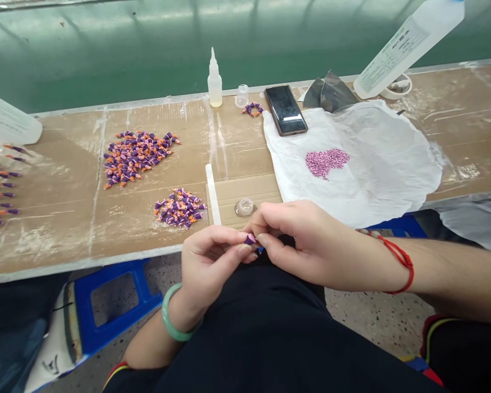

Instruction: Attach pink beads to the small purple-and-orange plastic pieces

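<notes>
Above my lap, my left hand [213, 254] pinches a small purple-and-pink figure piece [249, 239] between thumb and fingertips. My right hand [311, 243] meets it from the other side, thumb and forefinger closed right at the piece; whatever they grip is too small to make out. Just beyond my fingers, a small clear round dish [245, 207] sits on a cardboard pad [265, 188]. A smaller pile of purple, pink and orange pieces [180, 208] lies left of a white strip [213, 194]. Tiny pink parts [326, 162] are heaped on a white cloth [376, 164].
A larger pile of similar pieces [137, 155] lies at left. Along the back stand a dropper bottle [215, 84], a clear cup [241, 95], a ring of pieces [252, 109], a phone [285, 110], a tilted large bottle [407, 49] and a tape roll [397, 87]. Blue stool [118, 300] below.
</notes>
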`<state>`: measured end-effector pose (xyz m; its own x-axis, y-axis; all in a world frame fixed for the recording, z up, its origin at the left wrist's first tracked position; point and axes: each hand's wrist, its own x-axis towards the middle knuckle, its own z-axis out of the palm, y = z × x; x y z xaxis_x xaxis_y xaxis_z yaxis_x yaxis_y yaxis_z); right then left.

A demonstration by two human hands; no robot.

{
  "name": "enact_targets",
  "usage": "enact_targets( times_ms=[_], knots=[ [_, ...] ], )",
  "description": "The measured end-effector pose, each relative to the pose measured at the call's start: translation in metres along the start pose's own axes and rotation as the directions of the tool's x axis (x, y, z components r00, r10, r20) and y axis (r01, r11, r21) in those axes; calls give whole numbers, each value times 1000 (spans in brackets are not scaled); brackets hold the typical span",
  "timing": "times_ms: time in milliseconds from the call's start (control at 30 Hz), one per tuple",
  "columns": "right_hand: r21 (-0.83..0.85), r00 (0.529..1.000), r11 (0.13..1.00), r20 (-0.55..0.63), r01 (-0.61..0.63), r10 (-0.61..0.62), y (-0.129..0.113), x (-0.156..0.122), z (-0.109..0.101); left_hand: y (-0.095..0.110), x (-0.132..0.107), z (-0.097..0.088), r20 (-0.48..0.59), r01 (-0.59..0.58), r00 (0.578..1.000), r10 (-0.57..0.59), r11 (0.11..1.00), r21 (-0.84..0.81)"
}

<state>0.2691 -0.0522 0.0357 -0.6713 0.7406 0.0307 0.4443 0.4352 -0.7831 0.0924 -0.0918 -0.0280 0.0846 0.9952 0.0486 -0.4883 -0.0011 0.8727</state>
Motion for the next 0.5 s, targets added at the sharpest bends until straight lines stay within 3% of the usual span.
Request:
enact_targets(
  times_ms=[333, 433, 500],
  knots=[
    [-53, 996, 998, -80, 39, -44, 0, 1, 8, -2, -2, 3, -40, -27, 999, 28, 999, 44],
    [-85, 995, 995, -85, 42, -50, 7, 3, 10, -1, 0, -3, -57, -8, 998, 17, 989, 146],
    [-124, 995, 992, -95, 23, -35, 16, 3, 9, 4, 6, -16, -50, 28, 999, -14, 955, 297]
  ],
)
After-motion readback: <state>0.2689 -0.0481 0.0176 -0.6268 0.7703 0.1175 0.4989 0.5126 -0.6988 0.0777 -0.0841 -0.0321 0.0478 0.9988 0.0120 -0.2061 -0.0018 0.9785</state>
